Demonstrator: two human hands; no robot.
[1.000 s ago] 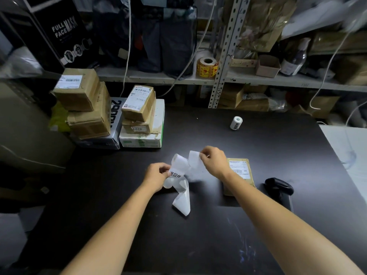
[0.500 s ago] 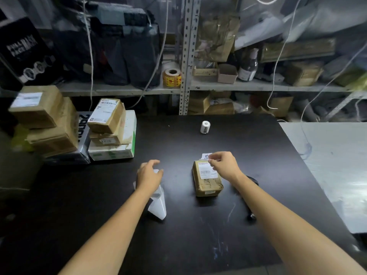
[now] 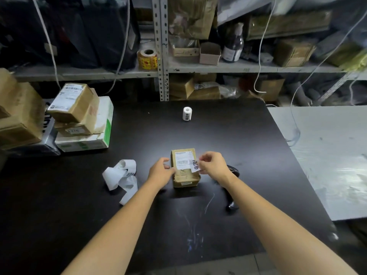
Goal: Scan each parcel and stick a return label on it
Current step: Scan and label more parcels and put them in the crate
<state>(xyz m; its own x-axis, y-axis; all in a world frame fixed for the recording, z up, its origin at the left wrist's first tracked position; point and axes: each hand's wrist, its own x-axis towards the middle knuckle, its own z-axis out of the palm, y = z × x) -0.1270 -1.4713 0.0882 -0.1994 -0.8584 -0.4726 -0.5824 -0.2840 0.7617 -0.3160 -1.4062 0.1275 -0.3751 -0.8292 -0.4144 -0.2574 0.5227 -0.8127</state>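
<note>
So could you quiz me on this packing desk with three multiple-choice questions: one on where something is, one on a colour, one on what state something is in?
1. Where does the white roll stand?
A. On the table, beyond the parcel
B. In the left hand
C. On top of the stacked boxes

2. What colour is the sticker roll on the shelf?
A. Blue
B. Yellow
C. Green

3. What state is the label in?
A. Lying flat on the floor
B. Wound on a roll
C. Pinched by the right hand, over the parcel

Answers:
1 A: it stands upright on the dark top, farther away than the parcel.
2 B: its side is yellow with red marks.
3 C: the fingers grip its edge at the parcel's right side.
</note>
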